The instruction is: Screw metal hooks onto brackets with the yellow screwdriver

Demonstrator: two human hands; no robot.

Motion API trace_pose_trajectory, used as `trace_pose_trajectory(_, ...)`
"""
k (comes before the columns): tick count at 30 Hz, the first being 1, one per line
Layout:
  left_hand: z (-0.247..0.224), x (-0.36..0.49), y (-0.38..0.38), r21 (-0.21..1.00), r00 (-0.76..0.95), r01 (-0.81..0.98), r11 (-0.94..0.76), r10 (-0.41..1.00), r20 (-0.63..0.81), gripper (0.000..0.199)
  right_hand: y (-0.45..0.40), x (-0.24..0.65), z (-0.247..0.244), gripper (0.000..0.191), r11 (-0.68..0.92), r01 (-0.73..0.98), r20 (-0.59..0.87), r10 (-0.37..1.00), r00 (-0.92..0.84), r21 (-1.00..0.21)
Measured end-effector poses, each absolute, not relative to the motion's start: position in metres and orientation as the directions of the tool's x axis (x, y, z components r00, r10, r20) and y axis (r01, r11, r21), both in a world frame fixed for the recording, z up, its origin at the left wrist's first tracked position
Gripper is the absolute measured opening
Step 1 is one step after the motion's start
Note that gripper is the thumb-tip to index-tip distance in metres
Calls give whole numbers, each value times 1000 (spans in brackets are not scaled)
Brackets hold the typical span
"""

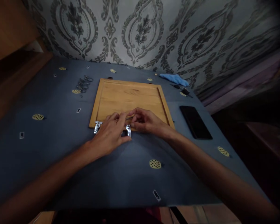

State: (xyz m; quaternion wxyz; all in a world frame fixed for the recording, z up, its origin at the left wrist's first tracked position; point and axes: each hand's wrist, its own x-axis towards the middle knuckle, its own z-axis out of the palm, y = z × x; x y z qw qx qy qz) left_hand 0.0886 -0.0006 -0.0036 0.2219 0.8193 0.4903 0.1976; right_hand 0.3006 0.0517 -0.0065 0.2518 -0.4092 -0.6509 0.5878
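A framed wooden panel [133,96], like a small cabinet door, lies flat on the cloth-covered table. At its near edge sit two silver metal fittings that look like cabinet hinges, a left fitting [97,127] and a right fitting [128,130]. My left hand [110,132] lies across the panel's near edge between them, fingers laid forward and thumb spread beside the right fitting. My right hand [143,121] is closed in a pinch just above the right fitting. A thin shiny rod [130,117] shows at its fingertips; its far end is hidden.
Several small metal parts [84,83] lie in a cluster left of the panel. To the right are a black phone [195,122], a dark hand tool [181,89] and a blue cloth [174,79]. A patterned wall [142,31] rises behind, with wooden furniture [11,28] at left.
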Motion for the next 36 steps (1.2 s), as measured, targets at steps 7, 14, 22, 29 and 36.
trace_pose_trajectory(7,-4,89,-2,557,431,726,-404,898,90,71,59,299,-3,36,-42,296,-218,776,-592,-954)
trace_pose_trajectory(14,-1,89,-2,552,446,720,-420,890,95,62,61,297,5,38,-63,345,-280,728,-626,-936)
trace_pose_trajectory(22,1,89,-2,552,450,719,-422,888,93,57,64,293,11,34,-35,422,-311,731,-607,-906)
trace_pose_trajectory(29,3,90,-2,555,459,717,-422,885,80,58,68,294,6,33,-29,431,-315,727,-610,-902)
trace_pose_trajectory(36,1,90,-2,552,451,721,-418,888,84,61,67,292,7,31,-35,441,-318,744,-588,-897)
